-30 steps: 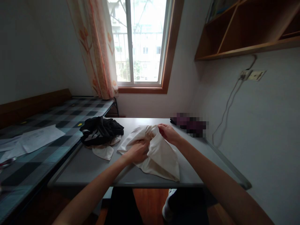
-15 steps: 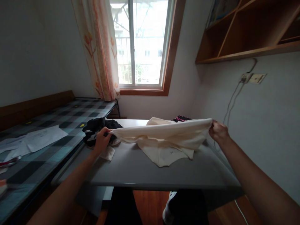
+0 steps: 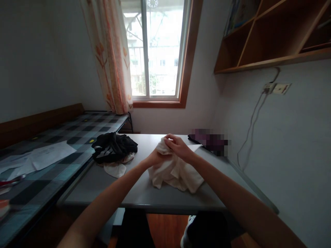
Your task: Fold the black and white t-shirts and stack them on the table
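Note:
A cream-white garment (image 3: 174,174) lies bunched on the grey table (image 3: 134,193), its upper end lifted. My left hand (image 3: 154,159) and my right hand (image 3: 178,147) meet above the middle of the table, both closed on the top of that garment. The right hand lies over the left, so the left fingers are mostly hidden. A heap of black clothing with white stripes (image 3: 113,147) sits to the left of my hands, on top of a small white cloth (image 3: 116,168).
A dark item (image 3: 209,140) lies at the table's far right by the wall. A bed with a checked cover (image 3: 64,137) and white papers (image 3: 46,155) runs along the left. A window (image 3: 155,51), a curtain, wall shelves (image 3: 269,34) and a hanging socket cable (image 3: 249,120) surround the table.
Half a second ago my hands held the cream garment stretched wide apart. They have come together at the table's middle, and the garment now hangs doubled and bunched beneath them.

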Motion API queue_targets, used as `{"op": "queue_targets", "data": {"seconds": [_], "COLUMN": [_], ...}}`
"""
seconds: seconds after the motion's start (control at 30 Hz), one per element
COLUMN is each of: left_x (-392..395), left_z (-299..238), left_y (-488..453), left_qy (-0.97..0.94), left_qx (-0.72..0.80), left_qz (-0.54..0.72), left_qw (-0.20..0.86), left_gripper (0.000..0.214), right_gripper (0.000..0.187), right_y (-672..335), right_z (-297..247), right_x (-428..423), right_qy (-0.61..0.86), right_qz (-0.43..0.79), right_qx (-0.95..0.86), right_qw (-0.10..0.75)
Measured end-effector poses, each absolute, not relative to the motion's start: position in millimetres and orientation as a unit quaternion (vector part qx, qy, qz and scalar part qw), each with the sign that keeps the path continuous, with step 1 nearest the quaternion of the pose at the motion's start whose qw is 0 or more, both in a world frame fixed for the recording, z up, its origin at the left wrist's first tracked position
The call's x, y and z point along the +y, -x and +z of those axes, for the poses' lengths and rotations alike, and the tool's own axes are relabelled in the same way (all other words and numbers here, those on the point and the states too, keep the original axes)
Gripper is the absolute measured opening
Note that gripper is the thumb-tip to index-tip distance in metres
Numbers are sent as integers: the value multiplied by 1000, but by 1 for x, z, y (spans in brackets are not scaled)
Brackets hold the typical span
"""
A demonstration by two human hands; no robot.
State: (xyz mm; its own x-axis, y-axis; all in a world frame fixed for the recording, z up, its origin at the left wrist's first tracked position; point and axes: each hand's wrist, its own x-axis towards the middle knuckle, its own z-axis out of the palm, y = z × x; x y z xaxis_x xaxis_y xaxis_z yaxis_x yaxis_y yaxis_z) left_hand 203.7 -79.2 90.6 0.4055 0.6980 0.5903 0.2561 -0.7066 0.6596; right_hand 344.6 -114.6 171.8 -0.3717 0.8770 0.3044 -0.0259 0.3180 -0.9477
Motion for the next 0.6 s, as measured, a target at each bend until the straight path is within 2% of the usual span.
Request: {"op": "queue_targets", "data": {"seconds": [0.07, 0.13, 0.2, 0.33, 0.4, 0.47, 0.53, 0.6], "left_x": [-72, -62, -53, -43, -44, -47, -52, -56], "left_z": [106, 136, 175, 235, 234, 210, 170, 127], "left_y": [-186, -149, -102, -11, 20, 39, 48, 53], "left_qy": [-707, -603, -515, -426, -426, -472, -578, -649], "left_qx": [332, 351, 364, 386, 422, 511, 608, 665], "left_qz": [547, 662, 756, 814, 781, 685, 506, 348], "left_qw": [302, 272, 175, -82, -174, -217, -200, -126], "left_gripper": [31, 37, 40, 33, 32, 29, 31, 32], "right_gripper": [38, 36, 28, 16, 22, 36, 54, 69], "right_y": [-361, -396, -441, -525, -555, -575, -584, -586], "right_z": [172, 167, 158, 129, 113, 99, 85, 74], "right_x": [-104, -84, -60, -29, -25, -26, -30, -34], "right_qy": [323, 367, 464, 658, 704, 728, 739, 747], "right_qz": [471, 436, 378, 197, 100, 25, -25, -56], "right_qx": [-648, -618, -599, -608, -622, -635, -645, -648], "right_qw": [504, 542, 532, 399, 327, 258, 194, 139]}}
